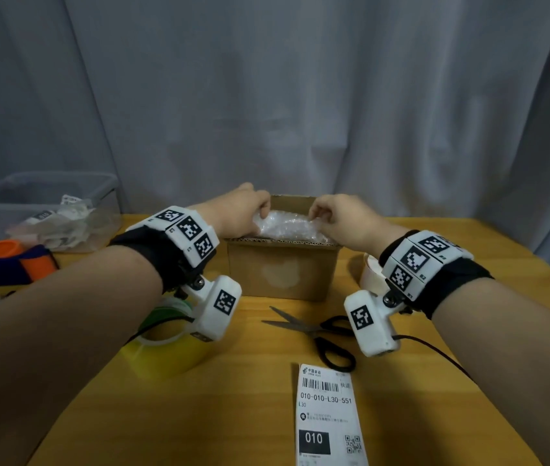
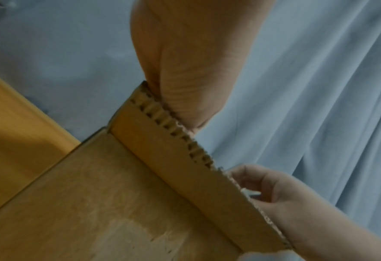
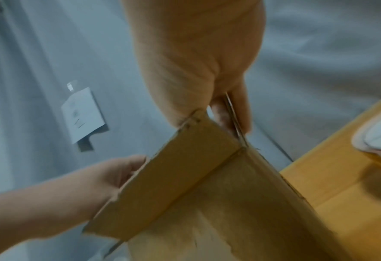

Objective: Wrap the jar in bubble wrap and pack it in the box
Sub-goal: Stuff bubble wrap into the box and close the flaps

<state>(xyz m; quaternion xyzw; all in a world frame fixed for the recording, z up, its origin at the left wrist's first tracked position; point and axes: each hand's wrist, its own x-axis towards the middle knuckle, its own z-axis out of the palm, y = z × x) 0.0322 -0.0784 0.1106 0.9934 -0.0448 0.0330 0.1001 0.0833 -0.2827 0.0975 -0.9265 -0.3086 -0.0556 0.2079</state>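
Observation:
An open cardboard box (image 1: pixel 282 270) stands mid-table. A bubble wrap bundle (image 1: pixel 288 227) fills its top and rises just above the rim; the jar itself is hidden inside the wrap. My left hand (image 1: pixel 260 211) reaches over the box's left side with fingers curled into the wrap. My right hand (image 1: pixel 317 211) pinches the wrap at the right side. In the left wrist view the left hand (image 2: pixel 185 88) dips behind the box's corrugated edge (image 2: pixel 173 132). Seen from the right wrist, the right hand (image 3: pixel 196 79) sits at the box's corner (image 3: pixel 207 167).
A clear bin (image 1: pixel 41 203) of papers and an orange tape dispenser (image 1: pixel 11 262) sit at the left. Yellow tape (image 1: pixel 166 348) lies under my left wrist. Scissors (image 1: pixel 320 331) and a shipping label (image 1: pixel 329 415) lie in front of the box, a white roll (image 1: pixel 372 274) to its right.

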